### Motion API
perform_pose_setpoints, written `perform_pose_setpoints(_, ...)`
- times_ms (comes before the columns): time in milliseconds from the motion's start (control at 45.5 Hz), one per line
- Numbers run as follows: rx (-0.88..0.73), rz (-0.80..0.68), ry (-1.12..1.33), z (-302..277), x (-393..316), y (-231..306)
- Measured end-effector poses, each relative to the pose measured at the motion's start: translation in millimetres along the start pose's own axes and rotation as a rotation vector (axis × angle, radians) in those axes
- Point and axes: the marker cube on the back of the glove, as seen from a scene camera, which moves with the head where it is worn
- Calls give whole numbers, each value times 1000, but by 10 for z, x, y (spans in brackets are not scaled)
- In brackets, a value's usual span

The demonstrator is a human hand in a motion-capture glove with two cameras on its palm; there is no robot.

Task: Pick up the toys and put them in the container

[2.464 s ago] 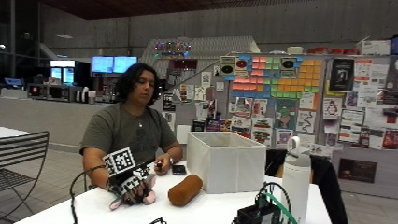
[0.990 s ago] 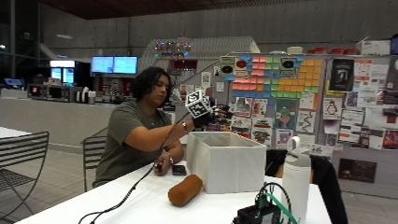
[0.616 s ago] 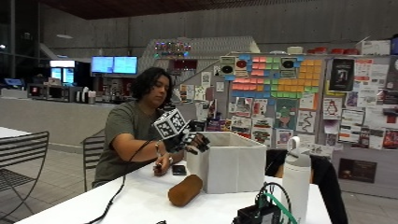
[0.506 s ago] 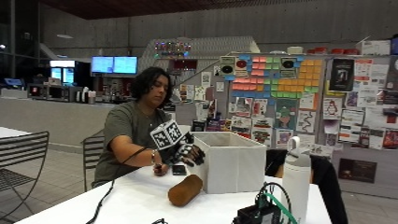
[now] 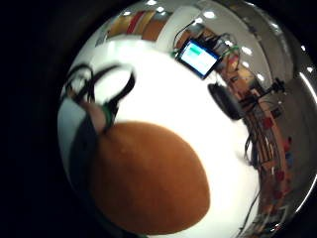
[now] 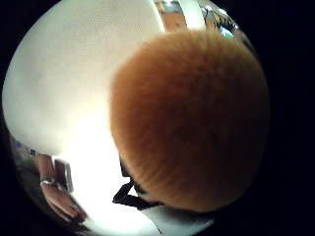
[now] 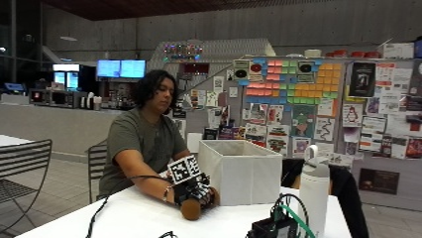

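Observation:
A brown plush toy (image 7: 191, 208) lies on the white table (image 7: 125, 220) just in front of the white fabric container (image 7: 240, 171). My gloved right hand (image 7: 196, 191) sits on top of the toy with its fingers curled down round it, so only the toy's near end shows below the hand. The same brown toy (image 6: 192, 118) fills much of the thumb side palm view, and the toy (image 5: 148, 178) also lies close under the palm in the little finger side view. What is inside the container is hidden.
A white bottle (image 7: 315, 186) stands right of the container. A black device with green cables (image 7: 277, 227) sits at the table's front edge. A lit screen (image 5: 198, 57) stands further along. The person's bare hand (image 6: 59, 199) rests beside a dark phone (image 6: 64, 174).
My right hand came down from above the container's rim to the table and now lies on the brown toy. The toy has stayed in its place.

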Motion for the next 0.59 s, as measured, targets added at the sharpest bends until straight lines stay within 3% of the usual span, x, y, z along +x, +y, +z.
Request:
perform_pose_setpoints(66, 31, 122, -5, -17, -40, -26)
perform_pose_setpoints(176, 28, 147, -5, -100, -53, 62)
perform_pose_setpoints(308, -40, -88, -23, -336, -187, 474)
perform_pose_setpoints(418, -62, 70, -82, -638, -338, 731)
perform_pose_setpoints(594, 80, 87, -367, -1547, -745, 759)
